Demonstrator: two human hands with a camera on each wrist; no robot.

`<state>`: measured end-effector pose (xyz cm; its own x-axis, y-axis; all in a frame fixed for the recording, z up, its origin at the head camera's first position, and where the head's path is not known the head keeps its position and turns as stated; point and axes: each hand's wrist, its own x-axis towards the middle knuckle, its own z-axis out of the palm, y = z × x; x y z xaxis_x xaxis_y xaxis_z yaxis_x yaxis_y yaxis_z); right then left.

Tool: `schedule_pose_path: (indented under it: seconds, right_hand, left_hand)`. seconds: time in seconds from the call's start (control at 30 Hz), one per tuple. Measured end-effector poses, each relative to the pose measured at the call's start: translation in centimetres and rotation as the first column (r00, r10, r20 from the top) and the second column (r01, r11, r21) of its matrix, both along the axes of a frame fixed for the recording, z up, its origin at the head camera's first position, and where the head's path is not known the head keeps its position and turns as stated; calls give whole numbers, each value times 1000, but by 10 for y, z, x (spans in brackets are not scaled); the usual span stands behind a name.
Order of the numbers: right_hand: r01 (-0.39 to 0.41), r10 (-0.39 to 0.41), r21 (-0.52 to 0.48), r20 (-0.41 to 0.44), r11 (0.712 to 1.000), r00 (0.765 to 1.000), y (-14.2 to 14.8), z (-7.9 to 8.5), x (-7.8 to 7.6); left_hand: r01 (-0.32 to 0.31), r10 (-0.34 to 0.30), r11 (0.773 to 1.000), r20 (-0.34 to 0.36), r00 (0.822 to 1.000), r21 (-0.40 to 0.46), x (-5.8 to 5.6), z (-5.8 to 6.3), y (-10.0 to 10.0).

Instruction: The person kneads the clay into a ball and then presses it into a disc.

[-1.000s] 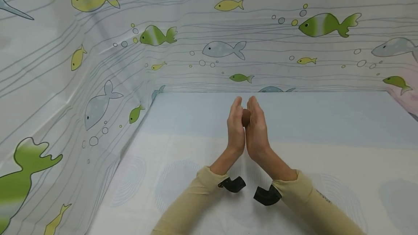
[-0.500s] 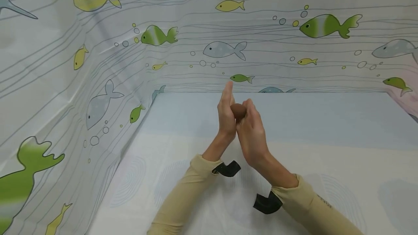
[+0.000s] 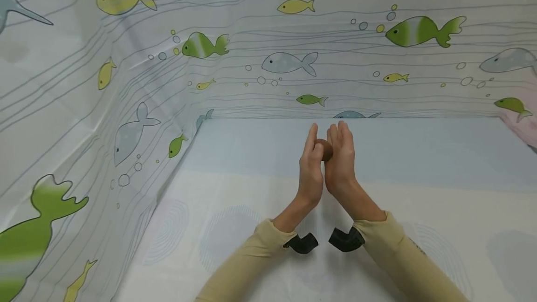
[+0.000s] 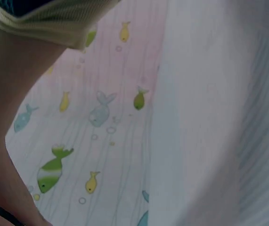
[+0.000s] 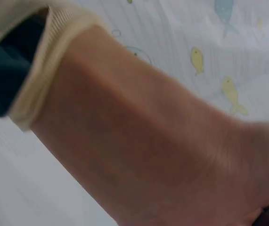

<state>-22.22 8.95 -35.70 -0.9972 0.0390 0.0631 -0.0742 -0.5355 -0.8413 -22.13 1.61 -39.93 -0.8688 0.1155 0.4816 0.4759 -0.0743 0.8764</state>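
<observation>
A small, smooth brown lump [image 3: 325, 150], rounded like a ball, sits between the two palms in the head view. My left hand [image 3: 311, 171] lies against its left side, fingers mostly straight and pointing away. Facing it, my right hand [image 3: 340, 162] presses from the right with its fingers extended. The heels of the hands come close together below the lump, and part of it is hidden by the left thumb side. In the right wrist view a bare wrist [image 5: 139, 127] fills most of the frame. A forearm [image 4: 2, 108] stands at the left in the left wrist view.
Below the hands spreads a table with a pale cloth [image 3: 235, 181], blue along its far part. A white sheet printed with fish [image 3: 251, 27] hangs behind and at the left. Black curved wrist mounts [image 3: 346, 240] stick out of both beige sleeves [image 3: 251, 255].
The hands slide back and forth against each other: the left hand went forward, then came back level with the right. Both now sit slightly further right, the lump still between the palms.
</observation>
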Motion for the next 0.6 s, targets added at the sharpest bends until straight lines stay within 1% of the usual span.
schedule_pose_path:
  seconds: [0.17,0.27,0.37,0.47,0.6]
  right_hand:
    - [87,-87,-29,13,996,996,5,-3,-11]
    - [142,-142,-35,-3,989,990,11,-2,-19]
    - [189,-191,-42,-29,981,981,18,-2,-27]
    - [214,-219,-91,-59,973,974,24,-3,-35]
    - [224,-245,-184,-99,957,964,30,-3,-41]
  left_hand:
    - [35,-35,999,26,999,18,16,0,4]
    - [74,-75,997,40,996,36,24,-1,7]
    - [120,-121,992,35,992,39,32,0,10]
    - [151,-152,988,20,988,39,38,3,12]
    - [168,-168,986,-1,986,18,46,7,14]
